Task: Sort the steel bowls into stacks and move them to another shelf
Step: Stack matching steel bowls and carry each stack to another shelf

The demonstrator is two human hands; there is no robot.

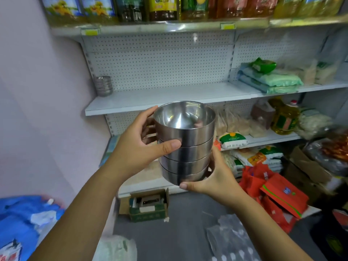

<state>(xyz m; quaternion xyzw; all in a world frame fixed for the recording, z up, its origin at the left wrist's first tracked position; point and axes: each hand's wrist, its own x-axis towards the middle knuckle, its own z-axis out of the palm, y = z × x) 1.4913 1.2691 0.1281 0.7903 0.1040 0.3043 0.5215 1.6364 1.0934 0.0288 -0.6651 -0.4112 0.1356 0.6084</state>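
Stack of steel bowls (185, 146), nested four deep, is held up in the air before the middle shelf (169, 98), between my two hands. My left hand (139, 146) grips the upper bowls from the side, thumb curled across the front. My right hand (212, 178) cups the bottom bowl, thumb pressed beneath it. A second bowl stack (103, 85) stands at the shelf's far left.

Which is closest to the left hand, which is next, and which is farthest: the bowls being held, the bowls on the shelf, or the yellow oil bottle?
1. The held stack of bowls: touching the left hand, on its right.
2. The shelf stack of bowls: up and left, at the shelf's back.
3. The yellow oil bottle: far right, on the lower shelf.
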